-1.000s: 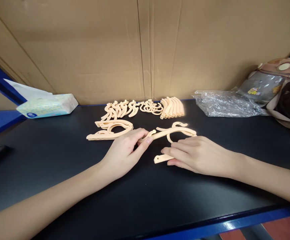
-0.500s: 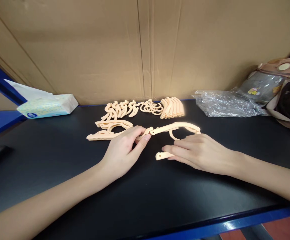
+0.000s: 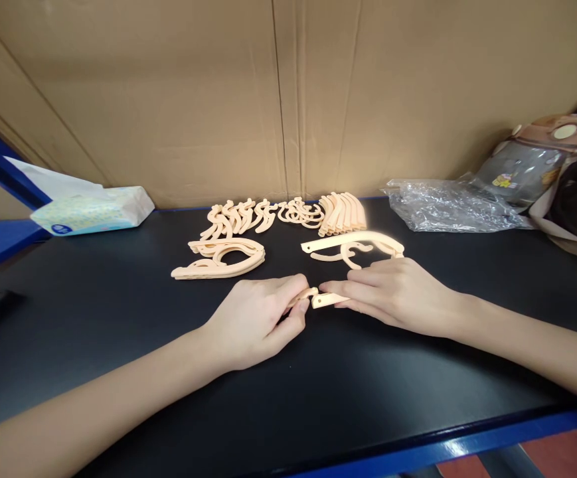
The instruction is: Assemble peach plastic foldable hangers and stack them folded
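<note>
My left hand (image 3: 261, 318) pinches one end of a peach plastic hanger piece (image 3: 313, 297) on the black tabletop (image 3: 318, 398). My right hand (image 3: 398, 295) lies over the hanger (image 3: 352, 244), fingers closed on its near arm, whose tip meets the piece in my left fingers. The hanger's far arm and hook show beyond my right fingers. A small stack of folded hangers (image 3: 221, 259) lies just left of my left hand.
Rows of loose peach hanger parts (image 3: 288, 214) line the back by a cardboard wall (image 3: 278, 99). A tissue pack (image 3: 89, 209) sits back left, a crumpled clear plastic bag (image 3: 447, 207) and a lidded jar (image 3: 537, 162) back right. The blue table edge (image 3: 447, 448) runs near me.
My left hand has let go of the hanger's far arm and come nearer, onto the tip of the near arm. The hanger now lies folded further, its far arm resting flat.
</note>
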Motion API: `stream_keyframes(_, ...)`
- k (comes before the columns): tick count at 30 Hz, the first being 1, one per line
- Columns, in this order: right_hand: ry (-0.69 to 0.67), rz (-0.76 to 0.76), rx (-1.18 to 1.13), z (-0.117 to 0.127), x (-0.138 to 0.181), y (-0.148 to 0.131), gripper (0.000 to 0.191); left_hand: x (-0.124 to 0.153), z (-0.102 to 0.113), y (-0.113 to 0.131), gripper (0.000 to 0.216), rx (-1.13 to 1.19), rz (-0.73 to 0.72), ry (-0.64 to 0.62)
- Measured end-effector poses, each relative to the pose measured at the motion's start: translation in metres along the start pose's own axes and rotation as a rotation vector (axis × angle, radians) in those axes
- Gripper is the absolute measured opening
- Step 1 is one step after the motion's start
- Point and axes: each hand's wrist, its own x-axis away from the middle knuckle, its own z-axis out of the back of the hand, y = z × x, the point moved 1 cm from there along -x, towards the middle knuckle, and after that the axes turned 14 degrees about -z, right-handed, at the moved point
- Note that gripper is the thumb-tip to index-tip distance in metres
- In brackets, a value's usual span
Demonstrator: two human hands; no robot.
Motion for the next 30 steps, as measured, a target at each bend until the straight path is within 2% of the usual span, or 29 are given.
stream_keyframes(5, 0.035, 0.003, 0.015, 0.0000, 0.0000, -0.0003, 0.032, -0.0010, -0.0001, -0.0004, 0.018, 0.007, -0.004, -0.043)
stream_keyframes(19, 0.008, -0.005, 0.013, -0.0029, 0.0007, -0.0011, 0.033, 0.0005, 0.0016, 0.0005, 0.017, 0.002, -0.022, -0.044)
stream_keyframes(30, 0.103, 0.002, 0.055, -0.0024, 0.0014, -0.0052, 0.030, 0.0010, 0.0011, 0.0021, 0.013, -0.113, -0.090, -0.086)
